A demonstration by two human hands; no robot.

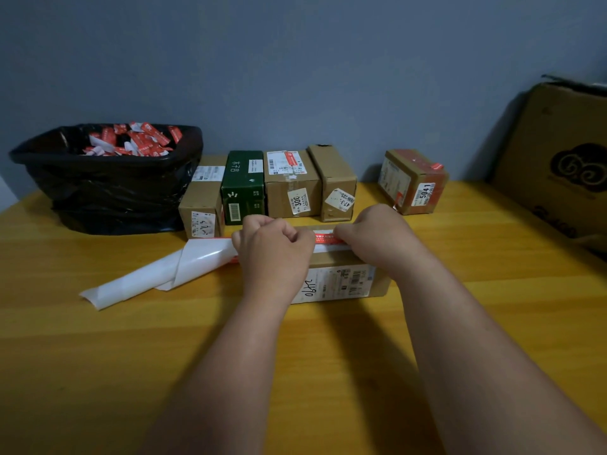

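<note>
Grips, with the left hand (272, 249), the red-and-white strip (325, 239) running across the top of the cardboard parcel (345, 280); fingers curled tight into a fist round it, thumb tucked against the forefinger. Pinches the same strip farther right with the right hand (372, 234), fingers bent down over the parcel's far edge and closed on the strip, tips hidden behind the knuckles. Works on the parcel lying flat on the yellow wooden surface (98, 356), near the middle, its white shipping label with handwriting turned toward the camera. Trails a long curl of glossy white backing paper (147, 274) leftward from the left fist down onto the surface. Faces, just behind the parcel, a row of four small boxes by the blue-grey wall, among them a dark green box (243, 188). Farther left, a black bin bag (108, 192) heaped with red-and-white scraps; to the right, apart from the row, a brown box marked 5041 (414, 182); at the far right edge, a big cardboard carton (558, 152).
</note>
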